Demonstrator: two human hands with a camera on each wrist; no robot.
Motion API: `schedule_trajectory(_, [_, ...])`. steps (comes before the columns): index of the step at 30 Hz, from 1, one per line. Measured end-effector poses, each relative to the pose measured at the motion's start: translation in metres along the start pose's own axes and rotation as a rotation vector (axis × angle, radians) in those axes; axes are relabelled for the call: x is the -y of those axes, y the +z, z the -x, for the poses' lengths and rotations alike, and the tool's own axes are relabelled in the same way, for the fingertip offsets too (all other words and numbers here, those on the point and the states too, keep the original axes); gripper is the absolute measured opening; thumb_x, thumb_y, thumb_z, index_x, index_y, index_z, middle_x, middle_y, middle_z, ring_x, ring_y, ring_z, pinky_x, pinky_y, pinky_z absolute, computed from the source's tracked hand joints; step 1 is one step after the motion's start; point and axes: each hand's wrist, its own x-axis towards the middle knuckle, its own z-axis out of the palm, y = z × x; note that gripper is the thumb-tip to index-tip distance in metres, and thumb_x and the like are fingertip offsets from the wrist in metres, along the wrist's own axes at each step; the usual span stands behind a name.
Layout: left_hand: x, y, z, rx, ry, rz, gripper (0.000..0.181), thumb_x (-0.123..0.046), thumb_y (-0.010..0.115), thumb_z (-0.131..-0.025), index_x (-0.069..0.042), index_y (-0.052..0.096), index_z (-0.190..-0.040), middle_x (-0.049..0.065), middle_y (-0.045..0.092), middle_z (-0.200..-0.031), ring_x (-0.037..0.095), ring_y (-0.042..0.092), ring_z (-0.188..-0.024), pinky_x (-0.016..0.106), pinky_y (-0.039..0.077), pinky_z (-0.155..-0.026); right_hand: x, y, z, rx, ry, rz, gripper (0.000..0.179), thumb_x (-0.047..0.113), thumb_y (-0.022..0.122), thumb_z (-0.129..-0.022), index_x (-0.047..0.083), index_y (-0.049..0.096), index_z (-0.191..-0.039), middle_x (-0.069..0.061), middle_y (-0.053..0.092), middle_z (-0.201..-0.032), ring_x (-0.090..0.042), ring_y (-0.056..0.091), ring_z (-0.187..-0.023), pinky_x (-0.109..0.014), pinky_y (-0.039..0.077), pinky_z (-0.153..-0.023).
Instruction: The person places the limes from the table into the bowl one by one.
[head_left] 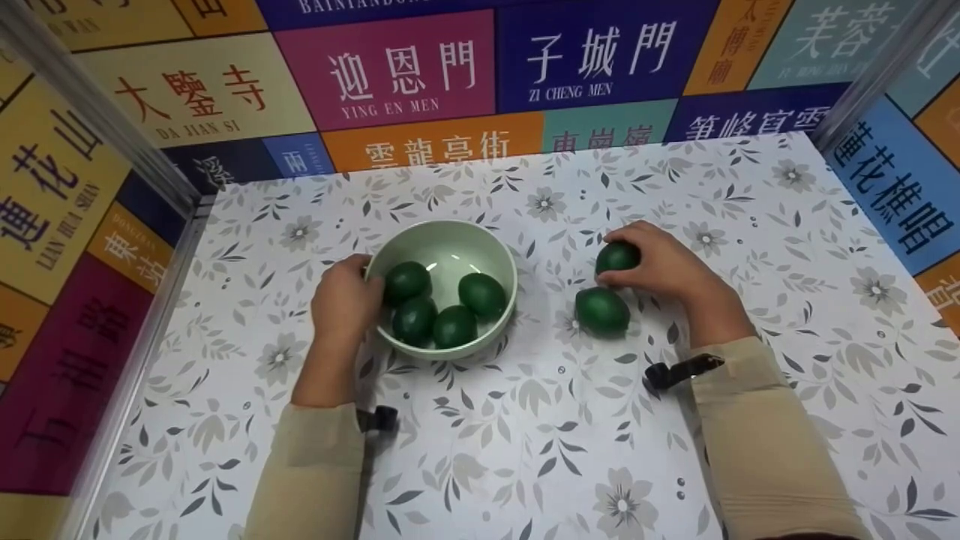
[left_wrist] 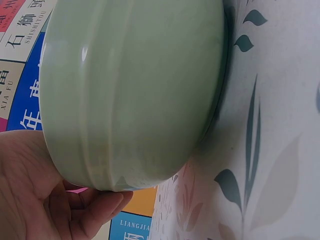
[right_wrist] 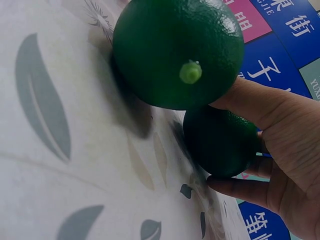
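Observation:
A pale green bowl (head_left: 450, 236) stands on the table with several dark green limes (head_left: 455, 327) inside. At its left side my left hand (head_left: 345, 300) grips the rim. From the left wrist view, the fingers (left_wrist: 102, 212) curl against the outer wall of the bowl (left_wrist: 135, 90). To the right of the bowl, my right hand (head_left: 660, 262) holds a lime (head_left: 619, 256) between thumb and fingers. Another lime (head_left: 602, 312) lies just in front of it on the table. In the right wrist view this nearer lime (right_wrist: 177, 50) partly covers the held lime (right_wrist: 222, 142).
A white cloth with grey flowers and leaves covers the table (head_left: 495, 450). Colourful panels with printed characters (head_left: 405, 71) rise behind it and along both sides. Small black devices (head_left: 379, 418) are strapped at both wrists, over beige sleeves (head_left: 307, 472).

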Motion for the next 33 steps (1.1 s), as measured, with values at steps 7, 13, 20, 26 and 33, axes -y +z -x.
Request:
schedule_trajectory(7, [0.0,0.0005,-0.0007,0.0,-0.003,-0.008,0.041,-0.022,0.054,-0.099,-0.012,0.067,-0.137,0.013,0.072,-0.125,0.033,0.067,-0.114,0.054,0.05,-0.1,-0.0001,-0.0013,0.0017,0.004,-0.004,-0.006,0.074,0.039,0.087,-0.083,0.01,0.057,-0.144,-0.015,0.054,-0.144,-0.037,0.053,-0.13,-0.059,0.043,-0.11])
schedule_trajectory(13, [0.0011,0.0012,-0.0005,-0.009,0.006,-0.008,0.042,-0.022,0.054,-0.099,-0.011,0.066,-0.137,0.014,0.072,-0.125,0.034,0.067,-0.115,0.054,0.05,-0.101,-0.0004,-0.0011,0.0017,-0.007,-0.007,-0.009,0.073,0.038,0.088,-0.082,0.009,0.058,-0.142,-0.015,0.055,-0.143,-0.036,0.054,-0.129,-0.057,0.043,-0.11])
schedule_trajectory(20, [-0.0009,0.0004,0.0017,-0.008,-0.008,0.013,0.041,-0.022,0.055,-0.1,-0.011,0.066,-0.137,0.013,0.072,-0.126,0.033,0.067,-0.115,0.053,0.05,-0.102,-0.0003,-0.0035,0.0018,-0.011,-0.03,0.006,0.072,0.036,0.087,-0.083,0.006,0.058,-0.142,-0.018,0.055,-0.143,-0.038,0.053,-0.13,-0.057,0.042,-0.109])
schedule_trajectory(26, [-0.0012,0.0009,0.0013,-0.012,-0.009,0.007,0.041,-0.023,0.055,-0.1,-0.012,0.066,-0.137,0.013,0.072,-0.124,0.032,0.067,-0.113,0.053,0.05,-0.1,-0.0006,-0.0039,0.0017,-0.006,-0.025,-0.006,0.072,0.04,0.086,-0.084,0.007,0.059,-0.142,-0.018,0.054,-0.145,-0.039,0.052,-0.132,-0.059,0.041,-0.111])
schedule_trajectory(33, [-0.0011,0.0009,0.0007,-0.014,-0.009,0.002,0.041,-0.023,0.054,-0.1,-0.012,0.067,-0.137,0.013,0.072,-0.122,0.032,0.067,-0.111,0.053,0.05,-0.1,-0.0004,-0.0059,0.0025,-0.011,-0.019,-0.006,0.07,0.038,0.085,-0.085,0.008,0.059,-0.142,-0.018,0.053,-0.147,-0.039,0.051,-0.133,-0.059,0.041,-0.111])
